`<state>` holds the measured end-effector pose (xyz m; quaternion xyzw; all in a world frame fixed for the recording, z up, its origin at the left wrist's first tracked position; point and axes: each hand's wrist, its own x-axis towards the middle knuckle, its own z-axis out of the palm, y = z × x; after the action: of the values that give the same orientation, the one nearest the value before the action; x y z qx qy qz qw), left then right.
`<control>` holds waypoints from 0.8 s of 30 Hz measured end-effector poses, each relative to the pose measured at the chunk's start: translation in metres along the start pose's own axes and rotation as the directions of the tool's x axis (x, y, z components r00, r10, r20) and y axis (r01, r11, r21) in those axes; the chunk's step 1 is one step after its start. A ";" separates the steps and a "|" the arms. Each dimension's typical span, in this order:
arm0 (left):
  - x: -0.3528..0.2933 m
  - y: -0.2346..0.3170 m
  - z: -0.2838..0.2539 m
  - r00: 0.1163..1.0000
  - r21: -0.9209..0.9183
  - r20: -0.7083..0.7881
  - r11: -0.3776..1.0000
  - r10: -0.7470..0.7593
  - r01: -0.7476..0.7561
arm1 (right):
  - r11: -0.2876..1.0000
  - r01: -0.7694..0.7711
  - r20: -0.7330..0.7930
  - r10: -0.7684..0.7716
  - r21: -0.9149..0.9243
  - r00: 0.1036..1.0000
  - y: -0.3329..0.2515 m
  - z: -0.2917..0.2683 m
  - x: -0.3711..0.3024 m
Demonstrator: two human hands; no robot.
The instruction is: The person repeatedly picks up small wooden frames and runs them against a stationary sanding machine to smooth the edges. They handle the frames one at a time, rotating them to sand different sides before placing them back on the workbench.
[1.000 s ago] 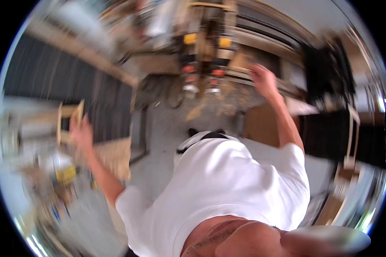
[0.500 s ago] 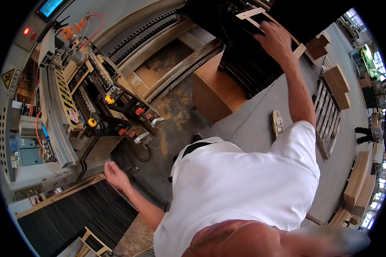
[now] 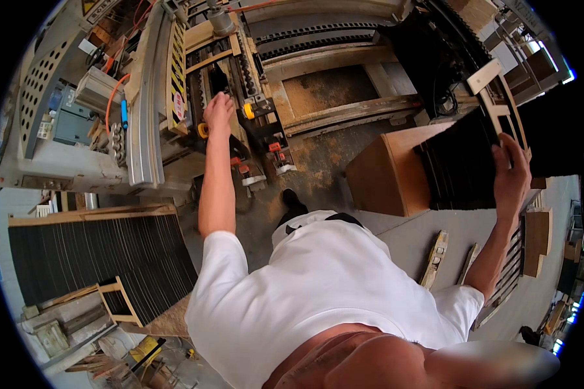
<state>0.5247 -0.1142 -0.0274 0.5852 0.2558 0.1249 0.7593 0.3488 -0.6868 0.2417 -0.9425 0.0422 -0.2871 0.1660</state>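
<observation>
My left hand (image 3: 219, 115) reaches forward over the machine (image 3: 154, 104), fingers curled and drawn together beside a yellow knob (image 3: 248, 111). A small dark shape lies just beyond its fingertips; whether the hand holds it is hidden. On the right, my right hand (image 3: 512, 174) has its fingers closed at the near end of a pale wooden frame (image 3: 494, 104). That frame lies across the top of a stack of black panels (image 3: 457, 162). A light brown wooden box (image 3: 386, 172) stands against the stack's left side.
Red-and-white clamps (image 3: 276, 152) stick out of the machine's near end. At left stands a long row of black slats (image 3: 97, 253), a small wooden frame (image 3: 122, 301) by its corner. Sawdust lies on the floor (image 3: 321, 155). A pallet (image 3: 505, 275) is at right.
My left hand has moved forward and right, from above the slats to the machine. The view has turned right. My right hand is still at the wooden frame, now at its near end.
</observation>
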 end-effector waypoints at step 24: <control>-0.024 -0.039 -0.037 0.967 -0.577 0.052 0.783 -0.251 0.235 | 0.439 0.696 0.107 -0.878 0.568 0.467 -0.338 0.440 0.083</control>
<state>0.4806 -0.1058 -0.0654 0.2874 0.2892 0.1059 0.9069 0.6568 -0.2559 0.0558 -0.8161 -0.5136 -0.1395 0.2251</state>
